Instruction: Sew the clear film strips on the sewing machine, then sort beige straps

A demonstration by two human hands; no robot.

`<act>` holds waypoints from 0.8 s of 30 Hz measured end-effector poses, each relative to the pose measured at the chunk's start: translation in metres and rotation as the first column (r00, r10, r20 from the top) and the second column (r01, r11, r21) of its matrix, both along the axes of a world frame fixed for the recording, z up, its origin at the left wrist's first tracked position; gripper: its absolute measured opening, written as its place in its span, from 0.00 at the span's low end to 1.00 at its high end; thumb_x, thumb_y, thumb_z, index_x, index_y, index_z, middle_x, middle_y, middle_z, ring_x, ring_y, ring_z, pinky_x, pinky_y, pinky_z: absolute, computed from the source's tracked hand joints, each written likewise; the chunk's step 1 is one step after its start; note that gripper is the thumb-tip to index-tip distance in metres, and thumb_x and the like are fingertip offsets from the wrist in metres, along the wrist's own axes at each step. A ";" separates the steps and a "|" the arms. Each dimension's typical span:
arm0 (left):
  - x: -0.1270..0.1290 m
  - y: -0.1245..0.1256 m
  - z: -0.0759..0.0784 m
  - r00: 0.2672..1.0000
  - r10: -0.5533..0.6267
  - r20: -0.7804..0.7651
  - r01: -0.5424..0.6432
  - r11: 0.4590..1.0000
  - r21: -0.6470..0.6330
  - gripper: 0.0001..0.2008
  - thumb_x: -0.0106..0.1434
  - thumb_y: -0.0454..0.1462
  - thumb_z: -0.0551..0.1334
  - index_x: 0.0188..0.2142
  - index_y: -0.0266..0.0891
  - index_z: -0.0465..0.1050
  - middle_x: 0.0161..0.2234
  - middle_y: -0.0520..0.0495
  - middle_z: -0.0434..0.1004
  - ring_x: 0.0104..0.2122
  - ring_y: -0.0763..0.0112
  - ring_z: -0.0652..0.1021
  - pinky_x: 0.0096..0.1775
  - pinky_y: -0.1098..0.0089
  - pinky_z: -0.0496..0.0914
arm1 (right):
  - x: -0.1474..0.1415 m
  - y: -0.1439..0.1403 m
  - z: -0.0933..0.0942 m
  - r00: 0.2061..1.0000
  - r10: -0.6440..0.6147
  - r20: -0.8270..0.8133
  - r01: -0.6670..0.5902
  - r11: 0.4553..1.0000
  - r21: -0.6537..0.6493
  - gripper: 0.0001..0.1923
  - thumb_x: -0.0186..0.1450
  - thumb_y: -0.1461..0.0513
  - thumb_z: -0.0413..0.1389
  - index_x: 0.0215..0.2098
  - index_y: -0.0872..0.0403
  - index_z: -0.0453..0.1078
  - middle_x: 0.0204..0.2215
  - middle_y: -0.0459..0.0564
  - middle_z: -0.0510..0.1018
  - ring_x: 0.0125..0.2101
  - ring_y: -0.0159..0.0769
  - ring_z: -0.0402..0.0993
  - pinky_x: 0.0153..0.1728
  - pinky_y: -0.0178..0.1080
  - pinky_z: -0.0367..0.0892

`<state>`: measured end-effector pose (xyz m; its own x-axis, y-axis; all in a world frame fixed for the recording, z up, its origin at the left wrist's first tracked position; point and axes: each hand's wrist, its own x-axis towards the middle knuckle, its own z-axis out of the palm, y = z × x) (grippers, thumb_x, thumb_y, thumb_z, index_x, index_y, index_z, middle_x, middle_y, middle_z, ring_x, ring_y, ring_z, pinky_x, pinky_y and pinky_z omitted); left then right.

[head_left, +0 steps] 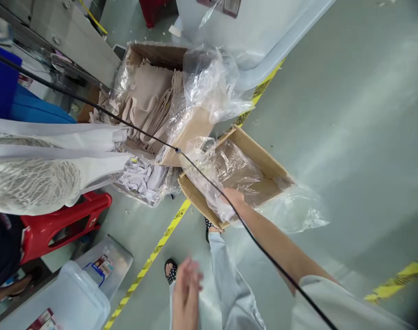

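Right hand [232, 196] is stretched out and down to the near rim of the empty box [264, 160], which sits on the floor [349, 114]. Fingers are buried in the clear liner [226, 178] that lines the box and spills over its edge; grip looks closed on the plastic, but the fingertips are hidden, so I can't tell for sure.

Left hand [186, 286] hangs low and blurred, well short of the box, fingers loosely extended, holding nothing.

Beyond the right hand, past the empty box: a second box [150, 55], also plastic-lined, stacked with beige folded pieces [147, 91]. To its left, a wrapped bundle of white pieces [143, 178] lies on the floor. Further left: a red stool [64, 224] and a white garment [40, 174] draped above it. Clear tubs [68, 298] sit near the left hand. A black cable [202, 176] cuts across the view over the right forearm. Yellow tape line [161, 243] runs under the box corner.

Judgement: step in hand is handling the liner at the empty box's near rim, either seating it or pulling it. Next move likely needs the left hand brought forward onto the opposite side of the plastic, since one hand alone will just bunch the film. Box is light and may slide on the smooth floor if tugged.
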<state>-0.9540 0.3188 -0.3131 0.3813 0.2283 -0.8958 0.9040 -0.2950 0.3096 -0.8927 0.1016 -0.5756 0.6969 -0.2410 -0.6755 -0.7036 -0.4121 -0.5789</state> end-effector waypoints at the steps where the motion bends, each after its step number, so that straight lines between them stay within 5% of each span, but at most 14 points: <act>1: 0.018 -0.013 -0.002 0.995 -0.013 0.101 0.018 0.999 -0.048 0.25 0.63 0.47 0.63 0.58 0.47 0.63 0.56 0.43 0.68 0.53 0.60 0.73 0.50 0.63 0.71 | -0.003 -0.005 0.007 0.999 0.035 -0.005 -0.035 0.999 -0.002 0.12 0.74 0.59 0.50 0.45 0.60 0.70 0.41 0.51 0.75 0.39 0.35 0.74 0.41 0.43 0.71; 4: 0.092 -0.069 -0.009 0.938 -0.007 0.348 0.060 0.988 -0.139 0.29 0.62 0.44 0.63 0.60 0.42 0.59 0.59 0.37 0.65 0.56 0.59 0.71 0.48 0.67 0.72 | -0.020 -0.014 0.031 0.992 0.123 -0.006 -0.123 0.992 -0.009 0.11 0.72 0.58 0.54 0.45 0.58 0.71 0.42 0.50 0.75 0.42 0.38 0.74 0.43 0.44 0.71; 7: 0.162 -0.127 -0.016 0.911 0.021 0.412 0.030 0.993 -0.116 0.33 0.62 0.43 0.64 0.62 0.38 0.53 0.58 0.35 0.65 0.53 0.62 0.73 0.44 0.70 0.72 | -0.038 -0.016 0.054 0.988 0.146 0.050 -0.145 0.989 -0.010 0.10 0.69 0.58 0.57 0.45 0.57 0.71 0.44 0.51 0.74 0.44 0.39 0.73 0.46 0.47 0.71; 10: 0.200 -0.165 -0.021 0.860 -0.059 0.506 0.150 0.979 -0.140 0.34 0.61 0.41 0.66 0.63 0.39 0.54 0.58 0.37 0.64 0.43 0.69 0.77 0.38 0.74 0.72 | -0.050 -0.019 0.073 0.984 0.109 0.138 -0.113 0.993 0.020 0.10 0.69 0.58 0.57 0.44 0.56 0.71 0.45 0.52 0.74 0.46 0.40 0.72 0.50 0.49 0.68; 14: 0.208 -0.186 -0.025 0.842 -0.095 0.531 0.267 0.929 -0.257 0.15 0.63 0.43 0.63 0.45 0.35 0.71 0.37 0.48 0.74 0.23 0.81 0.72 0.30 0.77 0.68 | -0.044 -0.035 0.100 0.957 -0.065 0.283 0.042 0.995 0.087 0.19 0.67 0.56 0.58 0.53 0.55 0.67 0.54 0.56 0.69 0.49 0.44 0.69 0.52 0.52 0.65; 17: 0.197 -0.184 -0.022 0.823 -0.096 0.559 0.330 0.882 -0.335 0.15 0.61 0.46 0.64 0.33 0.35 0.70 0.28 0.52 0.71 0.22 0.81 0.70 0.28 0.78 0.65 | -0.022 -0.043 0.121 0.903 -0.220 0.369 0.147 0.965 0.217 0.29 0.65 0.51 0.56 0.60 0.54 0.59 0.56 0.59 0.67 0.43 0.42 0.72 0.39 0.43 0.72; 20: 0.186 -0.174 -0.017 0.832 -0.110 0.543 0.379 0.828 -0.413 0.20 0.56 0.51 0.66 0.29 0.36 0.67 0.23 0.54 0.68 0.20 0.81 0.68 0.23 0.80 0.59 | -0.001 -0.035 0.137 0.856 -0.319 0.407 0.174 0.919 0.355 0.29 0.66 0.46 0.51 0.59 0.52 0.60 0.44 0.54 0.74 0.34 0.39 0.74 0.28 0.38 0.71; 24: 0.187 -0.160 -0.006 0.812 -0.095 0.577 0.412 0.793 -0.449 0.23 0.54 0.55 0.67 0.30 0.36 0.69 0.18 0.58 0.60 0.17 0.84 0.58 0.20 0.80 0.52 | -0.003 -0.009 0.152 0.824 -0.372 0.427 0.174 0.884 0.433 0.21 0.67 0.48 0.48 0.45 0.54 0.69 0.27 0.48 0.74 0.23 0.35 0.68 0.29 0.39 0.69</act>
